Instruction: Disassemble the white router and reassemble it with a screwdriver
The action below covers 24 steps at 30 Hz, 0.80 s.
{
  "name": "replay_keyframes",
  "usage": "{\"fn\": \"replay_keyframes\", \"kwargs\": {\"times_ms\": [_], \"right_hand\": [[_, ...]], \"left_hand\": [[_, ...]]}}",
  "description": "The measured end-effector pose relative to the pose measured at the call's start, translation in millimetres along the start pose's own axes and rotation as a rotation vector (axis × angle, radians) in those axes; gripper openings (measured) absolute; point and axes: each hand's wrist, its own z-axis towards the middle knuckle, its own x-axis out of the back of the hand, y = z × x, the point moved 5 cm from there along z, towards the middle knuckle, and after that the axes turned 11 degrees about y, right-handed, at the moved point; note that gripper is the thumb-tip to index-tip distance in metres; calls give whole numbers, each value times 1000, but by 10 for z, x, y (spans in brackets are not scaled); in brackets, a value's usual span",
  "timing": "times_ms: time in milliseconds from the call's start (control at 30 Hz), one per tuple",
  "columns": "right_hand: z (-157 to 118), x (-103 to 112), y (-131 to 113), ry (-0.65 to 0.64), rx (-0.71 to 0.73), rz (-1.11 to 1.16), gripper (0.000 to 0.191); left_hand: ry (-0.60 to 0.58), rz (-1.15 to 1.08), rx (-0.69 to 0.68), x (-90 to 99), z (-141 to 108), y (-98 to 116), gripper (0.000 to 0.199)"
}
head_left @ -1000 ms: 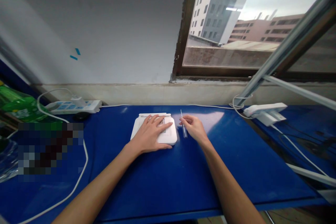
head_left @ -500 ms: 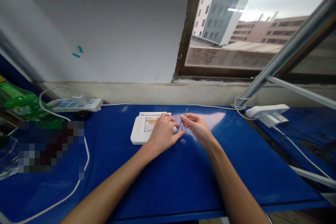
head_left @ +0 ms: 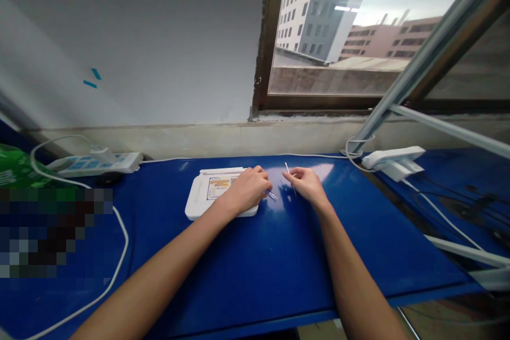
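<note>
My left hand (head_left: 249, 189) rests over the right part of a white router-like box (head_left: 195, 201), which has a printed label and a bar along its back edge. Its fingers are closed round a clear, purplish screwdriver handle (head_left: 271, 195) that sticks out to the right. A short gap away, my right hand (head_left: 308, 186) pinches a thin metal screwdriver shaft (head_left: 287, 167), tilted, with one end showing above the fingers. The shaft and the handle are apart. My left hand hides part of the box and label.
The box lies on a blue tabletop (head_left: 239, 276). Power strips stand at the back left (head_left: 125, 163) and right (head_left: 394, 156), with white cables. A green bottle (head_left: 16, 167) is at far left. A metal frame bar (head_left: 398, 95) slants up at right, before a window.
My hands have moved apart. The metal shaft has left the clear handle and gone right with my right hand, while the handle stays in my left. The view has shifted slightly right.
</note>
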Motion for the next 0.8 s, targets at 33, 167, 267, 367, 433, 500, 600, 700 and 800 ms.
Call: {"fn": "replay_keyframes", "kwargs": {"times_ms": [33, 167, 267, 367, 433, 500, 600, 700, 800], "right_hand": [[-17, -22, -4, -20, 11, -39, 26], [-97, -140, -13, -135, 38, -139, 18], [-154, -201, -1, -223, 39, -162, 19], [-192, -228, -8, -279, 35, -170, 20], [-209, -247, -32, -300, 38, -171, 21], [-223, -276, -62, -312, 43, -166, 21], [-239, -327, -93, -313, 51, -155, 20], [-249, -357, -104, -305, 63, -147, 20], [-250, -354, -110, -293, 80, -147, 19]], "left_hand": [[-35, 21, -14, -19, 65, 6, 17], [-135, 82, -30, -121, 319, -7, 24], [-180, 102, -17, -200, 426, -58, 22], [-200, 106, 8, -251, 441, -124, 21], [-198, 96, 19, -264, 417, -159, 22], [-190, 73, 25, -266, 382, -187, 26], [-158, 22, 40, -246, 334, -228, 29], [-90, -35, 54, -178, 278, -260, 27], [19, -76, 78, -34, 147, -278, 23]]}}
